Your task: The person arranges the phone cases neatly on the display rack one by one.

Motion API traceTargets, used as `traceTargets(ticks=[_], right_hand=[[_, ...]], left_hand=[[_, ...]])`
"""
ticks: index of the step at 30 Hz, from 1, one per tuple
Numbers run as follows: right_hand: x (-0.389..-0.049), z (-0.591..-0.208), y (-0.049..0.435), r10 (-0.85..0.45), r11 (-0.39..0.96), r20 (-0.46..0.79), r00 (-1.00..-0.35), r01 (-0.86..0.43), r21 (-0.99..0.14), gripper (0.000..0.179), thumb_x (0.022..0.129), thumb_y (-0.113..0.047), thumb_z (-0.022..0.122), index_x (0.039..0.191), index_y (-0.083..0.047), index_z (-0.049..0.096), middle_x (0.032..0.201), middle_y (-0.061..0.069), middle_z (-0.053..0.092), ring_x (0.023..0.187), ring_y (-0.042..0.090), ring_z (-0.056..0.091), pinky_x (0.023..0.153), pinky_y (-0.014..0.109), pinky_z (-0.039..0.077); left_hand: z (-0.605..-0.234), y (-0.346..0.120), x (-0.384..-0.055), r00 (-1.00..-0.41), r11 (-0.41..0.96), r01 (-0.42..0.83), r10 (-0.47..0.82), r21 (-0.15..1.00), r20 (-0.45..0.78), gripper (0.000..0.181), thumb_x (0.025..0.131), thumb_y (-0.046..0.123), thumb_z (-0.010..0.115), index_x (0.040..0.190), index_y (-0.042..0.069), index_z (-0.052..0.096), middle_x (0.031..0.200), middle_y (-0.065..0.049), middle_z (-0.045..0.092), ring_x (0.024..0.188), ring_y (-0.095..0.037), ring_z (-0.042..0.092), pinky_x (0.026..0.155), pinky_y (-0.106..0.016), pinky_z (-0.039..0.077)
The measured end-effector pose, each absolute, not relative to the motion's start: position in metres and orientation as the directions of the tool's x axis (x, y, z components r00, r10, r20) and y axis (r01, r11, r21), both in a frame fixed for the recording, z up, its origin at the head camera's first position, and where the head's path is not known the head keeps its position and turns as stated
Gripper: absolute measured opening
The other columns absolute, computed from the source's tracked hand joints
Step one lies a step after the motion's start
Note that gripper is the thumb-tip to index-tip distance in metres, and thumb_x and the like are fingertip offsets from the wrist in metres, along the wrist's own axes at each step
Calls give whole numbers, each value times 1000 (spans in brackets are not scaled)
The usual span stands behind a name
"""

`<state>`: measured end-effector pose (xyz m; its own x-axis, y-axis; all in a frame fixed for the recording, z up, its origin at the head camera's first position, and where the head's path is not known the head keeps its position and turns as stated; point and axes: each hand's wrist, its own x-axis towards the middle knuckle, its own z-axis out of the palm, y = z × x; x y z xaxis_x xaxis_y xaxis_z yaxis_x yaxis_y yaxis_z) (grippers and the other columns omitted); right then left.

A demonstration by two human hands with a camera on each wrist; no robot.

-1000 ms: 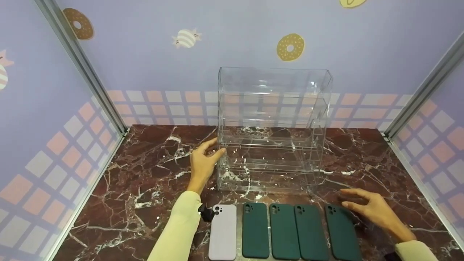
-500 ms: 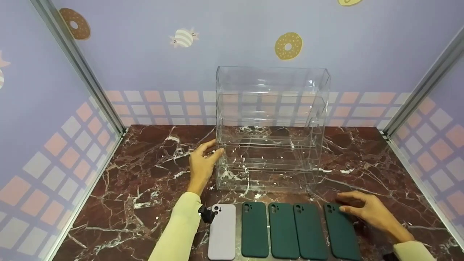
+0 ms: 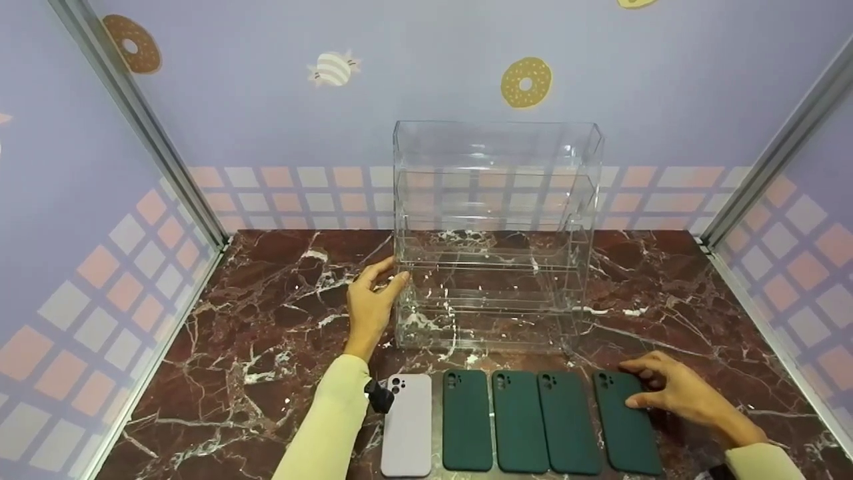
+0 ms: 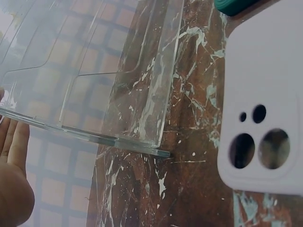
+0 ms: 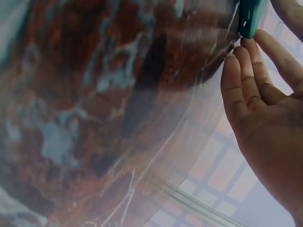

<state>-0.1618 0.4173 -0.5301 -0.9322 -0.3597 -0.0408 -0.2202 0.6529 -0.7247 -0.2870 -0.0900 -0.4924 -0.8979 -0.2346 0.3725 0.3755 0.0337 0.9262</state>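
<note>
In the head view, a clear plastic tiered rack (image 3: 496, 267) stands on the table. My left hand (image 3: 370, 303) pinches its left side edge, thumb in front and fingers behind. The left wrist view shows the clear side panel (image 4: 94, 94) close up, with part of that hand at the left. My right hand (image 3: 680, 393) pinches the rightmost dark green phone case (image 3: 630, 433), thumb on its face and fingers at its far edge. In the right wrist view, the case's edge (image 5: 248, 21) meets the fingertips; most of the case is out of frame.
Left of the held case, more dark green phone cases (image 3: 573, 427) lie in a row, with a pale lilac phone case (image 3: 408, 430) at the left end. Beneath is a dark red marbled tabletop (image 3: 266, 320), bounded by patterned walls (image 3: 453, 67) at the back and sides.
My right hand has come in onto the rightmost green case; its thumb now lies on the case's face. The left hand keeps its hold on the rack. The head view has shifted slightly.
</note>
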Motion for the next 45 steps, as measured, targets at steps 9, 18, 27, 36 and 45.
traceTargets(ticks=[9, 18, 27, 36, 45], right_hand=[[-159, -533, 415, -341, 671, -45, -939, -210, -711, 52, 88, -24, 88, 131, -1, 69, 107, 8, 55, 87, 16, 50, 72, 29, 47], [-158, -532, 415, -409, 636, -24, -912, -266, -725, 47, 90, -15, 87, 125, 2, 61, 113, 11, 58, 89, 14, 55, 72, 29, 50], [-159, -525, 414, -375, 625, -90, -922, -180, -759, 49, 88, -18, 89, 124, 3, 62, 107, 10, 64, 84, 10, 58, 69, 29, 52], [-159, -498, 409, -273, 625, -43, -961, -144, -767, 46, 91, -17, 86, 129, 1, 67, 116, 14, 65, 87, 12, 61, 71, 29, 55], [-154, -471, 397, -148, 620, 136, -980, -199, -759, 39, 90, -8, 86, 125, -1, 71, 92, 9, 65, 74, 15, 70, 61, 32, 59]], left_hand=[[-493, -90, -289, -886, 9, 417, -222, 909, 408, 35, 89, -2, 84, 122, -10, 74, 117, -25, 72, 111, -44, 70, 83, -25, 60], [-495, -89, -288, -887, 21, 405, -232, 914, 399, 34, 89, -2, 84, 121, -9, 75, 114, -23, 72, 110, -43, 70, 83, -27, 60], [-496, -88, -286, -888, 34, 392, -249, 920, 387, 36, 89, -2, 84, 123, -9, 74, 116, -26, 72, 109, -44, 69, 79, -21, 58], [-476, -83, -273, -883, 32, 398, -256, 917, 393, 33, 89, -9, 80, 120, -16, 71, 111, -26, 71, 109, -53, 66, 81, -22, 58], [-474, -84, -270, -865, 43, 428, -269, 903, 423, 32, 90, -7, 80, 120, -16, 71, 109, -26, 72, 106, -53, 66, 80, -26, 60]])
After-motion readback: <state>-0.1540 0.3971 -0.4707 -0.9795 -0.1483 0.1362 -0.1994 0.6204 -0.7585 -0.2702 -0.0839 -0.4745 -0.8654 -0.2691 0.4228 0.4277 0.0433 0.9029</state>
